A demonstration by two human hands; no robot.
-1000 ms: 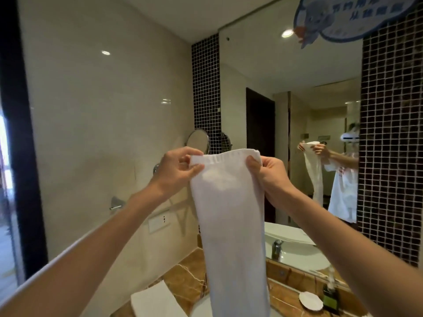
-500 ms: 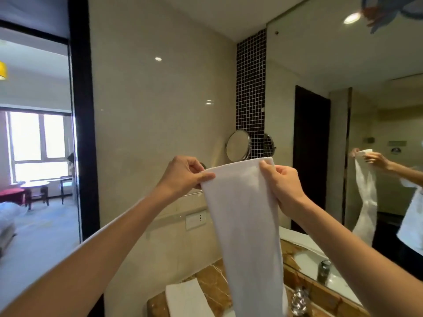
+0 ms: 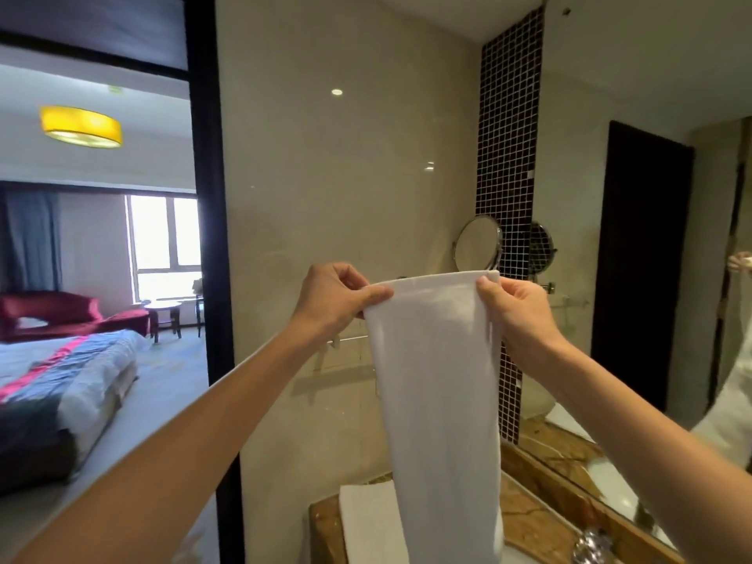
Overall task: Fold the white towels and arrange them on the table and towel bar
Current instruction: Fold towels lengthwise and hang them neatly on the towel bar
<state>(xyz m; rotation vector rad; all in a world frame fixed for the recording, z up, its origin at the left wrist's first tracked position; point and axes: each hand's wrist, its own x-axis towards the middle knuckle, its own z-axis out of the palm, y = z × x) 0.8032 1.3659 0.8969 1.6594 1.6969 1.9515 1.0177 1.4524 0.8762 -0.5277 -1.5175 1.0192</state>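
A long white towel (image 3: 439,400), folded into a narrow strip, hangs straight down in front of me. My left hand (image 3: 337,297) pinches its top left corner and my right hand (image 3: 514,305) pinches its top right corner, both at chest height. Behind the towel, a chrome towel bar (image 3: 350,340) runs along the beige wall, partly hidden by my left hand and the cloth. A second folded white towel (image 3: 368,523) lies flat on the brown marble counter (image 3: 529,519) below.
A round swivel mirror (image 3: 477,244) juts from the wall beside a black mosaic strip (image 3: 508,148). A large wall mirror (image 3: 651,197) fills the right. A faucet (image 3: 590,545) shows at bottom right. A black door frame (image 3: 209,238) on the left opens onto a bedroom.
My view has swung left, bringing the bedroom doorway and towel bar into sight. Both hands keep pinching the same top corners, and the towel now hangs in front of the bar.
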